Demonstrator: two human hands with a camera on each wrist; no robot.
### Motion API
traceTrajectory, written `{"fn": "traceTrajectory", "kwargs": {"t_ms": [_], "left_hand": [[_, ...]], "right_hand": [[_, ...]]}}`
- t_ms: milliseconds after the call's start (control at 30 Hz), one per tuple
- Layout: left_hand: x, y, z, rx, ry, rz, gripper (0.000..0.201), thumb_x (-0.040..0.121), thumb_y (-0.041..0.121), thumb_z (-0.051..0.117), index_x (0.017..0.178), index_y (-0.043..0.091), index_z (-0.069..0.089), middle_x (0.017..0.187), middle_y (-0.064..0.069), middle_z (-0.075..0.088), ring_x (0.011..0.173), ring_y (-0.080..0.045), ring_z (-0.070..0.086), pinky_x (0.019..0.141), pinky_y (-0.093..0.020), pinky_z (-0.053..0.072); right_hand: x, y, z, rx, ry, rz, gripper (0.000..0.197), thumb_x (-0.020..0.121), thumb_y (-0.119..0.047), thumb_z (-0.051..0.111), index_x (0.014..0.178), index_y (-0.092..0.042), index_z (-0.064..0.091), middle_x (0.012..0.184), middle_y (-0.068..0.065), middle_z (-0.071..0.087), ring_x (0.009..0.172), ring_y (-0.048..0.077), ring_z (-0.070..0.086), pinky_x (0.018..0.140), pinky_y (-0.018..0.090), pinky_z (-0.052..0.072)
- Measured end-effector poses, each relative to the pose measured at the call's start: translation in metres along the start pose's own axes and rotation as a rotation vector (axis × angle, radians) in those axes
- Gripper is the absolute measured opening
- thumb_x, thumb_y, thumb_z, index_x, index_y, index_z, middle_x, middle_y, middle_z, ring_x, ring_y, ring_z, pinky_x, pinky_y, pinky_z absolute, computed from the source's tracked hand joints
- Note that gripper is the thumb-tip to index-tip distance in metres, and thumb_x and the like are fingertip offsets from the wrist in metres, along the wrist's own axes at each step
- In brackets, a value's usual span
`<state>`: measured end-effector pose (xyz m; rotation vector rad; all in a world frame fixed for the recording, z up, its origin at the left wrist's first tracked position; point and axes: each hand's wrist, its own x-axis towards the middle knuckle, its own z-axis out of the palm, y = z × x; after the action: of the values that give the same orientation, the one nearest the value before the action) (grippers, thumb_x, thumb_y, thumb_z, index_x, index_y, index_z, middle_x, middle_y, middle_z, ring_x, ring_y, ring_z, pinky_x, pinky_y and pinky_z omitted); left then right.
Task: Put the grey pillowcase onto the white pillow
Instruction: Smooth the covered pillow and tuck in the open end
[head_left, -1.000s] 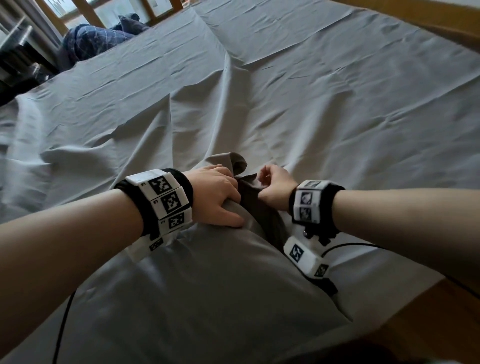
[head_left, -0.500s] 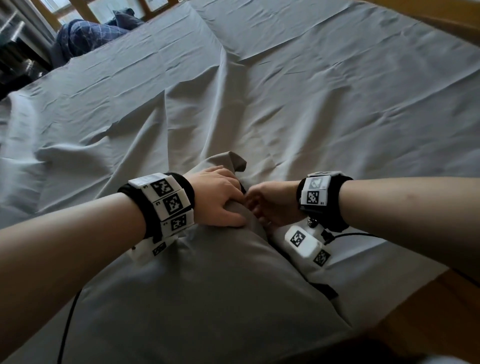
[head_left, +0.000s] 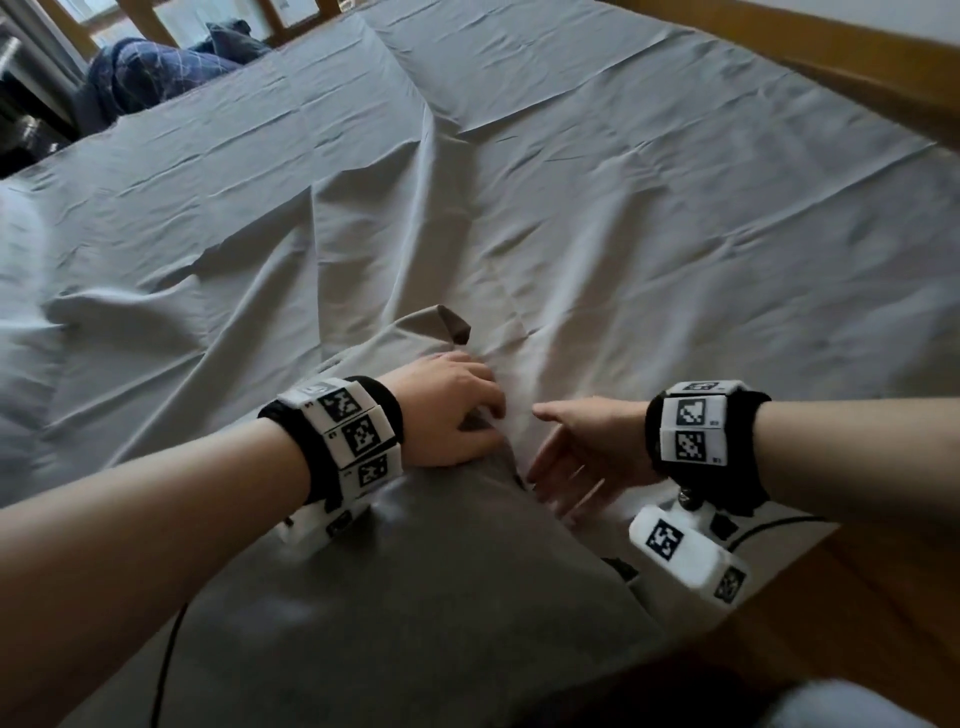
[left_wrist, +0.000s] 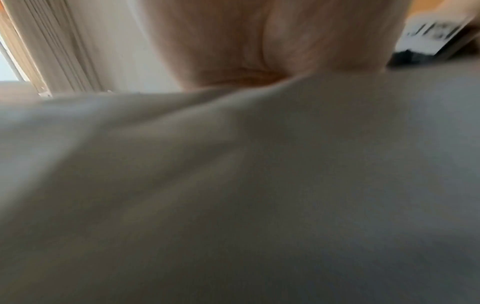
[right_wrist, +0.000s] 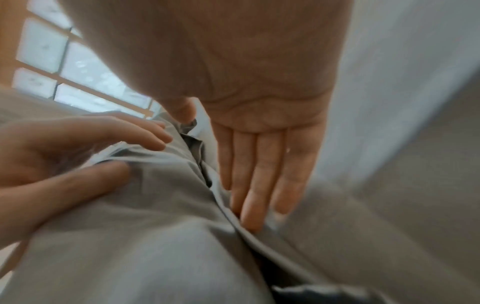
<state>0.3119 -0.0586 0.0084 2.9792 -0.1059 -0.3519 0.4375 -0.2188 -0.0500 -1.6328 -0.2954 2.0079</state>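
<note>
The grey pillowcase (head_left: 415, 597) lies filled out and plump on the bed in front of me; the white pillow is hidden inside it. My left hand (head_left: 457, 410) rests on top near its far right corner, fingers curled and thumb pressing, bunching a fold of the fabric (right_wrist: 111, 152). My right hand (head_left: 571, 462) is open with straight fingers (right_wrist: 259, 185), and their tips are tucked against the pillowcase's right side seam (right_wrist: 233, 222). The left wrist view shows only blurred pillowcase cloth (left_wrist: 259, 185) under the palm (left_wrist: 259, 41).
A creased grey sheet (head_left: 623, 208) covers the whole bed. A wooden bed frame (head_left: 779, 67) runs along the far right, and more wood (head_left: 841, 623) shows at the near right. Dark blue checked bedding (head_left: 156, 73) lies far left. A black cable (head_left: 166, 649) hangs below my left arm.
My right hand has let go of the pillowcase's opening, straightened its fingers and slid down to the right side seam. The left hand has stayed on the corner.
</note>
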Motion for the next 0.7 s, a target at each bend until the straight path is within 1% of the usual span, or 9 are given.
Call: {"fn": "traceTrajectory", "kwargs": {"t_ms": [133,267,367,467,533,567,633,667,700], "left_hand": [[-0.009,0.031,-0.001,0.056,-0.171,0.027,0.044,0.083,0.057,0.038,0.1,0.03,0.068,0.101,0.01,0.066,0.106,-0.015,0.056,0.104,-0.035,0.036],[-0.015,0.036,0.014,0.125,-0.245,-0.041,0.049,0.079,0.059,0.036,0.096,0.029,0.07,0.103,0.012,0.065,0.114,-0.012,0.052,0.116,-0.037,0.022],[-0.015,0.035,0.01,0.145,-0.244,-0.058,0.054,0.075,0.06,0.032,0.084,0.024,0.072,0.092,0.009,0.068,0.105,-0.013,0.056,0.115,-0.035,0.025],[-0.017,0.031,-0.001,0.041,-0.198,-0.031,0.055,0.074,0.062,0.034,0.084,0.023,0.072,0.086,0.008,0.069,0.095,-0.013,0.059,0.107,-0.033,0.035],[-0.02,0.023,-0.008,-0.096,-0.094,0.002,0.048,0.077,0.058,0.042,0.088,0.022,0.073,0.087,0.005,0.069,0.09,-0.016,0.061,0.095,-0.033,0.044],[-0.023,0.018,-0.011,-0.157,-0.039,-0.008,0.045,0.078,0.056,0.045,0.089,0.022,0.073,0.088,0.003,0.068,0.09,-0.017,0.062,0.09,-0.034,0.046],[-0.03,0.005,-0.017,-0.22,0.014,-0.089,0.051,0.075,0.057,0.045,0.101,0.021,0.071,0.101,0.002,0.067,0.099,-0.016,0.06,0.094,-0.034,0.045],[-0.034,-0.002,-0.019,-0.21,0.015,-0.125,0.057,0.074,0.06,0.045,0.109,0.022,0.069,0.111,0.002,0.065,0.108,-0.015,0.058,0.099,-0.033,0.043],[-0.039,-0.01,-0.019,-0.176,0.01,-0.15,0.064,0.072,0.063,0.044,0.117,0.023,0.066,0.122,0.003,0.062,0.117,-0.016,0.053,0.105,-0.034,0.039]], "right_hand": [[0.002,0.014,0.016,0.142,-0.1,-0.063,0.072,0.094,-0.064,0.019,0.094,-0.009,0.065,0.082,0.009,0.065,0.067,0.021,0.059,0.064,0.029,0.046],[0.007,0.015,0.037,-0.125,0.018,-0.064,0.087,0.085,-0.079,0.009,0.109,-0.014,0.062,0.085,0.007,0.057,0.061,0.016,0.05,0.059,0.025,0.038],[-0.003,0.006,0.048,-0.248,-0.014,-0.016,0.106,0.078,-0.084,-0.001,0.114,-0.007,0.062,0.092,0.009,0.055,0.068,0.018,0.047,0.072,0.032,0.039],[-0.008,0.006,0.047,-0.166,-0.043,-0.036,0.091,0.079,-0.085,0.005,0.093,-0.017,0.064,0.091,0.004,0.063,0.08,0.019,0.056,0.085,0.036,0.042],[-0.003,0.003,0.041,-0.062,-0.036,-0.135,0.073,0.085,-0.079,0.018,0.097,-0.023,0.064,0.09,-0.002,0.068,0.082,0.012,0.062,0.086,0.029,0.051],[-0.001,0.002,0.039,0.01,-0.117,-0.12,0.078,0.083,-0.08,0.021,0.103,-0.018,0.064,0.092,0.0,0.07,0.086,0.012,0.064,0.089,0.029,0.051],[0.003,-0.003,0.035,0.028,-0.299,-0.002,0.103,0.071,-0.09,0.023,0.125,-0.011,0.059,0.122,0.011,0.065,0.117,0.026,0.057,0.108,0.042,0.036],[0.006,-0.01,0.033,-0.033,-0.303,0.027,0.109,0.069,-0.092,0.02,0.131,-0.009,0.055,0.131,0.015,0.059,0.123,0.032,0.051,0.11,0.047,0.033],[0.008,-0.021,0.03,-0.115,-0.239,0.04,0.11,0.071,-0.091,0.015,0.129,-0.005,0.054,0.129,0.018,0.059,0.118,0.035,0.054,0.104,0.047,0.039]]}}
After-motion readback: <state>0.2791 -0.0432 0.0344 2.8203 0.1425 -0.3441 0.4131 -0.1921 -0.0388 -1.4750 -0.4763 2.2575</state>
